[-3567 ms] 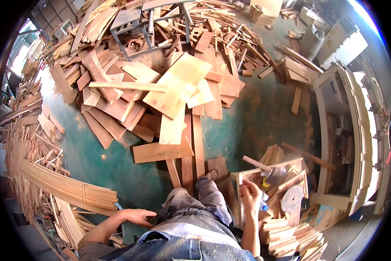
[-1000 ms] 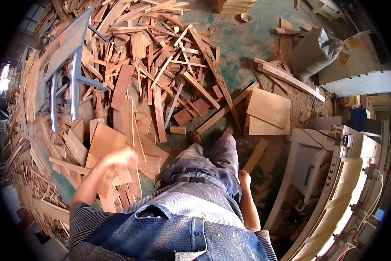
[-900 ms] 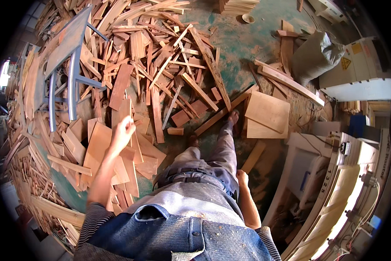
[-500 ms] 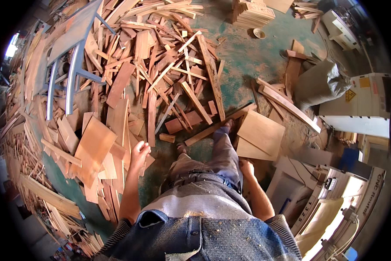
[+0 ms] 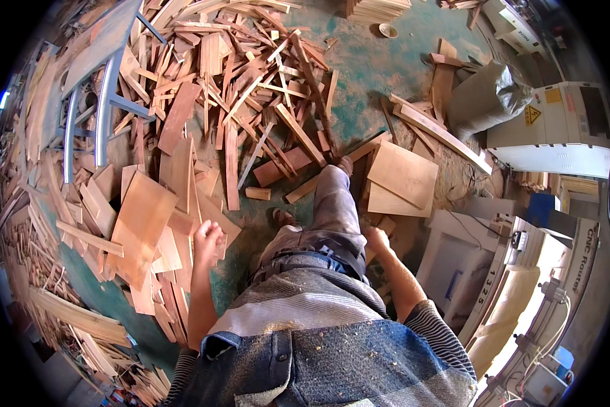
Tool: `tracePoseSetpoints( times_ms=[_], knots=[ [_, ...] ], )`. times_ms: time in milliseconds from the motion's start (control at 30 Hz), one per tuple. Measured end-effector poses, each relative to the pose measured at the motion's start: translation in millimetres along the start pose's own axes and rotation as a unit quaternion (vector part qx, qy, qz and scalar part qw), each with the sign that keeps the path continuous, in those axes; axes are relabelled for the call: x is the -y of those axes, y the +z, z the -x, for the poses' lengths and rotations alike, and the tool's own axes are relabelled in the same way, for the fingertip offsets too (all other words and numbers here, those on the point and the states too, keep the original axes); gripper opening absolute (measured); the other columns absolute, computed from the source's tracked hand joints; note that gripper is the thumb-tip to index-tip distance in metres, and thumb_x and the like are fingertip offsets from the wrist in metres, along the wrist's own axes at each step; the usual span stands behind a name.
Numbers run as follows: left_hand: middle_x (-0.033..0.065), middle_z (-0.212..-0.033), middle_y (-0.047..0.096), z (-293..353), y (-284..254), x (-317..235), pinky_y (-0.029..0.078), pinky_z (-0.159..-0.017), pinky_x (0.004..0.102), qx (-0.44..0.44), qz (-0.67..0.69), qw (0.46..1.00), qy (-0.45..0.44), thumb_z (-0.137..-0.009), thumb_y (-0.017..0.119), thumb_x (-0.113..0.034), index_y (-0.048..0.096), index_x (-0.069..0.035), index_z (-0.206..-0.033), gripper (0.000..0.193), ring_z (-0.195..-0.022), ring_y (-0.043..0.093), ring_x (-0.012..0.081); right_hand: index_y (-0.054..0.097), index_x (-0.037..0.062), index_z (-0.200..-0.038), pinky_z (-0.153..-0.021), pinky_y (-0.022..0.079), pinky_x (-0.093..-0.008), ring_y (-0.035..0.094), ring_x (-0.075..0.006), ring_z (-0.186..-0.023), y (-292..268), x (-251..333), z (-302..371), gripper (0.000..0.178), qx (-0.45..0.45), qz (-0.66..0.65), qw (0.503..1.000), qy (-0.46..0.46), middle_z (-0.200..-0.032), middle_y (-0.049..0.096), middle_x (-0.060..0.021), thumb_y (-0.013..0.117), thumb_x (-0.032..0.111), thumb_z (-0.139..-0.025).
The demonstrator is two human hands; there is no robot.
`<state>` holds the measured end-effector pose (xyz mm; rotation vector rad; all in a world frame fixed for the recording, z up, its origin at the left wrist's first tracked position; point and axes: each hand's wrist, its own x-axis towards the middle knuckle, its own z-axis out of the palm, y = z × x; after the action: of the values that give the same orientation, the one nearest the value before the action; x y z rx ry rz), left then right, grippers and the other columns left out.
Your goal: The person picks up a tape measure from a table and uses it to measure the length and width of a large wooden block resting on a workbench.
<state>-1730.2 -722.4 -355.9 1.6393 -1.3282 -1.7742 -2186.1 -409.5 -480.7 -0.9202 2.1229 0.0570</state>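
My left hand is held out in front of my body with its fingers curled in, and nothing shows in it. Below it and to its left lie wooden boards, among them a wide reddish-brown board. My right hand hangs beside my thigh, its fingers closed; no object shows in the grip. Just ahead of that hand, flat pale wooden panels lie stacked on the floor. One leg is stretched forward, with the foot by a long wooden strip.
A large heap of wood offcuts spreads ahead. At the left is a metal-legged table. A filled grey sack stands right, near a pale cabinet. A long machine runs along my right side over the green floor.
My front leg has stepped forward toward the offcut heap and the view has shifted ahead slightly. Both hands remain curled, and the right has swung forward a little beside the thigh.
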Motion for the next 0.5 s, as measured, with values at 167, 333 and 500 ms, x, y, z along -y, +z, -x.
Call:
tracePoseSetpoints(
  times_ms=[167,333,500],
  knots=[
    [-0.0034,-0.086,0.057,-16.6,34.7,-49.3,0.045,-0.061,0.0192,-0.013,0.018,1.0,0.001,-0.093,0.063,-0.007,0.057,-0.007,-0.096,0.007,-0.075,0.057,0.0041,0.071,0.002,-0.095,-0.078,0.054,-0.0503,0.069,-0.0413,-0.091,32.0,6.7,82.0,0.031,0.006,-0.065,0.993,0.093,-0.096,0.07,-0.0251,0.061,0.03,-0.085],
    [0.0048,-0.106,0.063,-59.1,65.8,-23.1,0.051,-0.066,0.0214,0.096,0.025,0.995,0.015,-0.094,0.066,-0.01,0.049,0.004,-0.134,0.045,-0.083,0.063,0.0095,0.068,0.005,-0.104,-0.08,0.054,-0.0505,0.067,-0.0406,-0.098,55.3,-22.3,124.8,0.032,-0.003,-0.085,0.991,0.106,-0.101,0.069,-0.0248,0.057,0.031,-0.09],
    [-0.0045,-0.086,0.057,-33.6,84.1,-3.3,0.046,-0.058,0.0202,0.058,0.025,0.998,-0.004,-0.094,0.064,-0.012,0.057,-0.009,-0.096,0.008,-0.073,0.057,0.0044,0.073,0.0042,-0.097,-0.082,0.055,-0.0503,0.068,-0.0398,-0.098,29.2,-4.7,112.4,0.028,0.003,-0.044,0.986,0.161,-0.099,0.071,-0.0235,0.057,0.026,-0.089]
  ],
)
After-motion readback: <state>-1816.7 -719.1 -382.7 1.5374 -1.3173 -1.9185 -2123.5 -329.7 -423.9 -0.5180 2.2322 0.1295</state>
